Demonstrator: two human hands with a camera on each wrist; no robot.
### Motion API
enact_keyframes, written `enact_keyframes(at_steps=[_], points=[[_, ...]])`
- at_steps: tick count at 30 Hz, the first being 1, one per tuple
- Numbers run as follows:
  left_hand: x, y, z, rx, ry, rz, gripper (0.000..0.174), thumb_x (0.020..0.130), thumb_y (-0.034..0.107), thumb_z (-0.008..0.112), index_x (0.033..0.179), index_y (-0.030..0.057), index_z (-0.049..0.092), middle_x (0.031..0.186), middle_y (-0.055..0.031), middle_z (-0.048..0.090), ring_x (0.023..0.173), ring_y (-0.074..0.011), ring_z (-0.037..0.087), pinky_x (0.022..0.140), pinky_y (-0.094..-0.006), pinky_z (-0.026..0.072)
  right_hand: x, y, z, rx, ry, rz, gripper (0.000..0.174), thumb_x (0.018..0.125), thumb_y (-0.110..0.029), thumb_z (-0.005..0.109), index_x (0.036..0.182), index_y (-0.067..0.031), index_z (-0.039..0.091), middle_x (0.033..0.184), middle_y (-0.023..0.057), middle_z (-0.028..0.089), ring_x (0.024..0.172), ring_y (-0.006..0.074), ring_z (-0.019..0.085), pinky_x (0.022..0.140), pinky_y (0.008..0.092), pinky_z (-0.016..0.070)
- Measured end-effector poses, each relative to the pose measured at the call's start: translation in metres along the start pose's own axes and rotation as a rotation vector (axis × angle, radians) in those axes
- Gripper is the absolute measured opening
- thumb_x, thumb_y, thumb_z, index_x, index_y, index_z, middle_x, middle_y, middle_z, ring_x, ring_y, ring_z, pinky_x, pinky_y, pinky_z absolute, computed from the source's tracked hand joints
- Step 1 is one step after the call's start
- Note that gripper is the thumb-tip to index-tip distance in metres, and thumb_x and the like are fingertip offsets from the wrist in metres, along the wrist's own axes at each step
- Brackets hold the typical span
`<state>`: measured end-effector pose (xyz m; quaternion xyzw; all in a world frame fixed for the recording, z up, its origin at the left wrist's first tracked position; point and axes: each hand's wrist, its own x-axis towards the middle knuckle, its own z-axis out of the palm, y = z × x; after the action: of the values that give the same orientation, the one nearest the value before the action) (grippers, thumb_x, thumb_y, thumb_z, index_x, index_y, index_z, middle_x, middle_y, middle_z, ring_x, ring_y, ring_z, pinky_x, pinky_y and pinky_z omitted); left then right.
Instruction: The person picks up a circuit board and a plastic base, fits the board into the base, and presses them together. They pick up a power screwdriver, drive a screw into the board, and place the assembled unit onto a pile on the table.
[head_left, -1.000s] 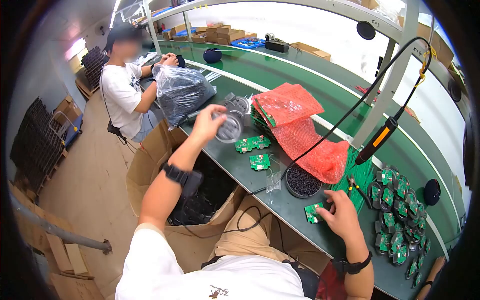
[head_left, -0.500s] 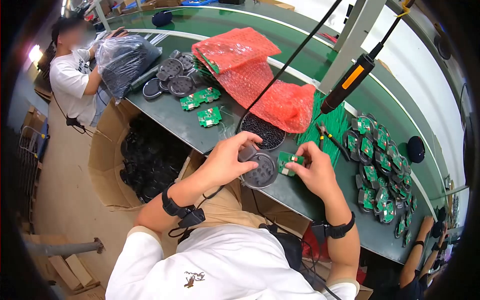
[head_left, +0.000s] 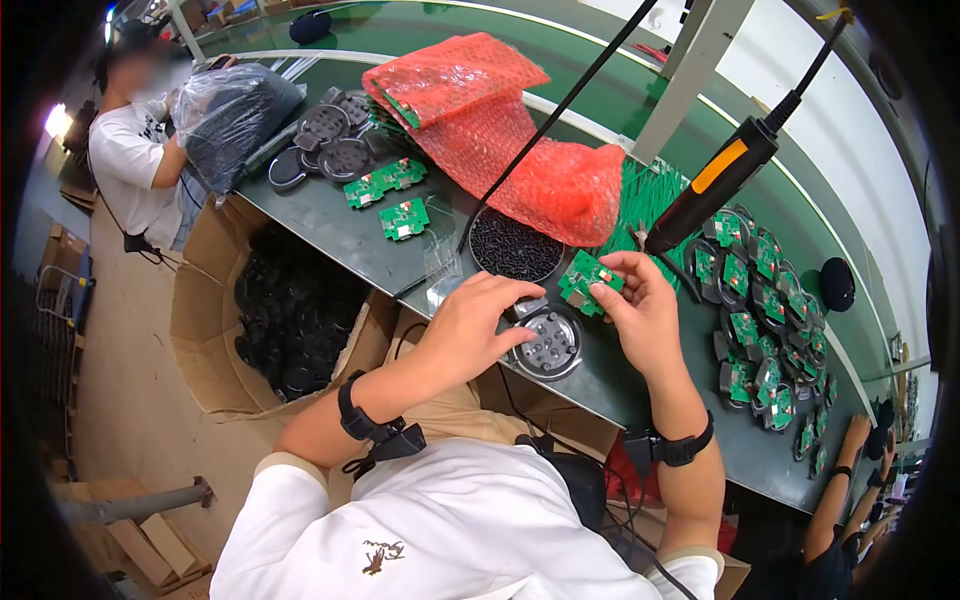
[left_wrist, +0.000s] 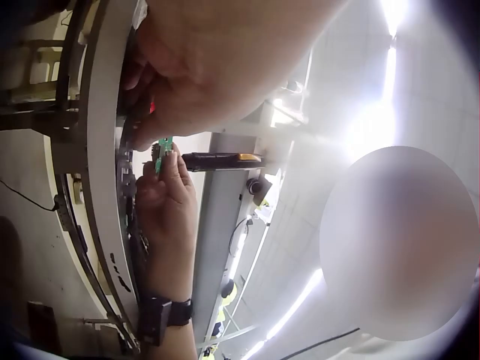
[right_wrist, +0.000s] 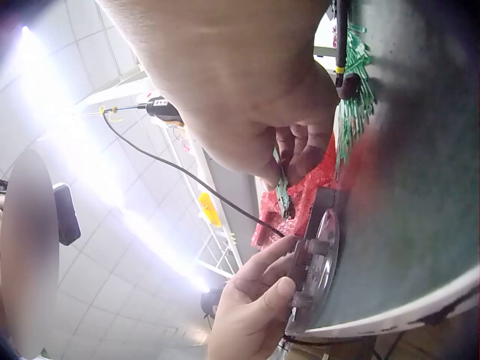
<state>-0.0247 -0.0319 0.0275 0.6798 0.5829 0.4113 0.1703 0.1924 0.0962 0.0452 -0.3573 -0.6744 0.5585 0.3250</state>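
My left hand (head_left: 478,332) grips a round dark grey plastic housing (head_left: 550,345) by its side, close over the bench edge. Small posts show inside its open face. In the right wrist view, thumb and fingers pinch this housing (right_wrist: 319,262), which stands nearly on edge there. My right hand (head_left: 642,310) pinches a green circuit board (head_left: 583,280) between thumb and fingers, just above and apart from the housing. The left wrist view shows the same board (left_wrist: 163,148) in the right fingertips. Beyond the hands sits a round tub of small black screws (head_left: 515,245).
Loose boards (head_left: 405,219) and a pile of grey housings (head_left: 325,125) lie left, by red bubble wrap (head_left: 540,160). An electric screwdriver (head_left: 715,185) hangs near green wires (head_left: 640,210). Board-fitted housings (head_left: 745,330) crowd the right. A carton (head_left: 215,330) stands below; another person sits left.
My left hand has brought the housing from the left pile to in front of me. My right hand has lifted the board off the bench and tilted it beside the housing. The head view has shifted.
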Motion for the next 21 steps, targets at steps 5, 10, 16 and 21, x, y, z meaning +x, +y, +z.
enact_keyframes(at_steps=[5,10,16,21], points=[[-0.006,-0.006,0.003,0.012,0.048,-0.001,0.052,0.078,0.017,0.089,0.126,0.0068,0.071,0.109,-0.0112,0.071,0.098,-0.0291,0.066,0.075,-0.0367,0.0566,0.000,0.000,-0.001,0.012,-0.031,0.010,0.031,0.098,-0.005,0.073,0.126,-0.0040,0.060,0.109,0.0014,0.069,0.091,0.0065,0.064,0.071,0.0225,0.0510],[-0.014,0.008,-0.005,0.157,0.054,0.020,0.055,0.078,0.023,0.089,0.126,0.0070,0.071,0.101,-0.0104,0.068,0.089,-0.0300,0.063,0.077,-0.0401,0.0534,-0.001,-0.004,0.000,-0.020,-0.042,0.039,0.030,0.098,-0.006,0.073,0.125,-0.0034,0.061,0.108,0.0010,0.069,0.090,0.0065,0.064,0.072,0.0227,0.0514],[-0.018,0.009,-0.007,0.204,0.016,0.023,0.055,0.076,0.032,0.089,0.122,0.0089,0.070,0.085,-0.0071,0.063,0.083,-0.0280,0.060,0.077,-0.0432,0.0489,-0.001,-0.033,-0.005,-0.069,-0.127,0.103,0.030,0.097,-0.003,0.073,0.125,-0.0022,0.061,0.110,0.0023,0.070,0.092,0.0066,0.065,0.074,0.0234,0.0526],[-0.018,0.016,0.006,0.207,0.043,-0.066,0.057,0.072,0.041,0.091,0.112,0.0087,0.068,0.077,-0.0050,0.061,0.081,-0.0265,0.061,0.076,-0.0415,0.0473,0.000,-0.027,-0.014,-0.127,-0.173,-0.022,0.033,0.095,0.001,0.073,0.126,-0.0009,0.061,0.113,0.0043,0.070,0.096,0.0076,0.067,0.080,0.0242,0.0543]])
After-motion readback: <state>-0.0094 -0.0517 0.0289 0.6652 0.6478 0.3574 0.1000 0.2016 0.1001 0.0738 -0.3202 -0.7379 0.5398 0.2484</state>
